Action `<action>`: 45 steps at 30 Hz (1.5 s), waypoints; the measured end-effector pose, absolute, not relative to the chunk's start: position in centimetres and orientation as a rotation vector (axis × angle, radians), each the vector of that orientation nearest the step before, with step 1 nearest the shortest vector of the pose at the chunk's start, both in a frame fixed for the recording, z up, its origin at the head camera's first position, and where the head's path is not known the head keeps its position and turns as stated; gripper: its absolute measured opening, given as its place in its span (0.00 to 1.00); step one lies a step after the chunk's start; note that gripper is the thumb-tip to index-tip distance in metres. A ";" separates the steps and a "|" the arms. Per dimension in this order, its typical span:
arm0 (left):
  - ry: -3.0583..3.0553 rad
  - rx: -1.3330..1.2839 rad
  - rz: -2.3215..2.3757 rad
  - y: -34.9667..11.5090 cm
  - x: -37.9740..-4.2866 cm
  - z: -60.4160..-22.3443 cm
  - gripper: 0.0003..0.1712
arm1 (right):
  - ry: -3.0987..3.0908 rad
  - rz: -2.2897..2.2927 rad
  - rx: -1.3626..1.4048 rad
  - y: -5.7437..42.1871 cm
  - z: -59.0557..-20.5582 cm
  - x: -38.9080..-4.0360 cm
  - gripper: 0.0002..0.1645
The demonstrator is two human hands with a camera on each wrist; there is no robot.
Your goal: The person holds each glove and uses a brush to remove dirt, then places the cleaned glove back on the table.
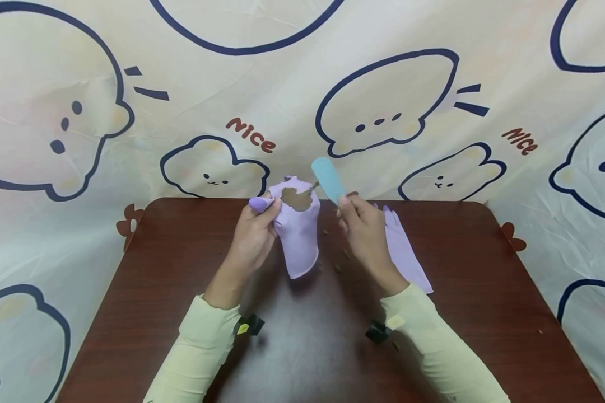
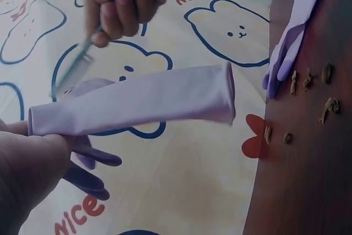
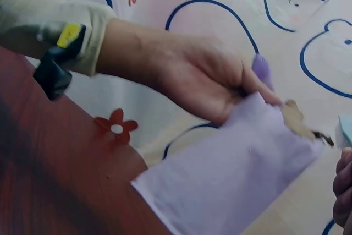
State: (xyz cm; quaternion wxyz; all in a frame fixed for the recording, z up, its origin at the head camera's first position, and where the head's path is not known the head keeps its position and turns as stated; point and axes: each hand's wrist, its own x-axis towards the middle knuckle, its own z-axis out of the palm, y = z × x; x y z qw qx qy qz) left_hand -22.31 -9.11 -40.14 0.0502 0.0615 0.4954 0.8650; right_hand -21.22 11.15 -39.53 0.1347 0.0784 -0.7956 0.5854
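My left hand (image 1: 254, 234) pinches a light purple rubber glove (image 1: 298, 240) by its side, thumb on top, and holds it up above the far part of the table. A brown, mud-like patch (image 1: 296, 198) covers part of the glove near the finger end, and its cuff hangs toward me. In my right hand (image 1: 365, 232) is a small light blue brush (image 1: 327, 178), gripped by its handle, its head tilted up beside the brown patch. A dark lump (image 3: 324, 137) sticks out at the patch's edge. In the left wrist view the brush (image 2: 77, 70) is blurred.
A second purple glove (image 1: 408, 254) lies flat on the dark brown table (image 1: 302, 347), partly behind my right forearm. Several brown crumbs (image 2: 331, 108) are scattered on the tabletop near it. A printed cloth (image 1: 282, 84) hangs behind the table's far edge.
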 end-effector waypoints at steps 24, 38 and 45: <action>1.546 0.178 2.641 -9.2 -22.2 -39.7 0.23 | -2.388 1.568 0.225 10.9 -40.0 -21.5 0.28; 1.536 0.187 2.540 -7.8 -22.3 -40.4 0.24 | -2.364 1.652 0.395 9.1 -39.9 -20.9 0.24; 1.517 0.200 2.602 -8.0 -22.5 -40.1 0.22 | -2.391 1.630 0.367 9.8 -40.3 -21.2 0.24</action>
